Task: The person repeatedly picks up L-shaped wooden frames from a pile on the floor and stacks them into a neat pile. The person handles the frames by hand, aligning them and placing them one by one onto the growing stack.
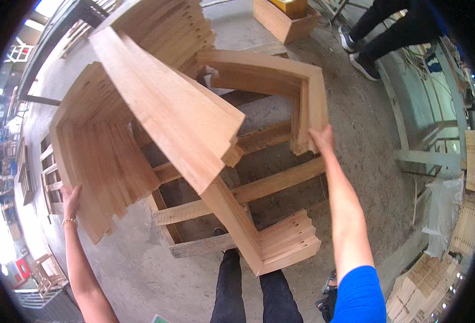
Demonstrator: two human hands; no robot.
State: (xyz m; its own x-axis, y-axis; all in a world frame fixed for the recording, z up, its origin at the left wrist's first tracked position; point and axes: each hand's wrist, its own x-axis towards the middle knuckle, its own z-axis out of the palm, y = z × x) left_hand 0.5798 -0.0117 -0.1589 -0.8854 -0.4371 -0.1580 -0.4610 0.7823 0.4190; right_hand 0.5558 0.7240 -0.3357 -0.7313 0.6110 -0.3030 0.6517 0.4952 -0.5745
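Angled wooden frame pieces, light brown and nested in stacks, stand on and around a slatted wooden pallet [280, 175]. My left hand [72, 200] is closed on the outer edge of the left frame stack [100, 167], with its fingertips partly hidden. On the other side my right hand [322, 139] grips the lower end of the right angled frame [315, 97]. Between my arms, a tall frame stack [167, 102] rises close to me. Its lower leg [229, 215] bends toward my feet and ends in several layered boards [291, 237].
A wooden box [286, 21] sits on the concrete floor at the back. Another person's legs [393, 32] stand at the far right, beside a metal rack [431, 156]. More wooden parts [423, 285] are piled at the lower right. A slatted crate [46, 274] is at the lower left.
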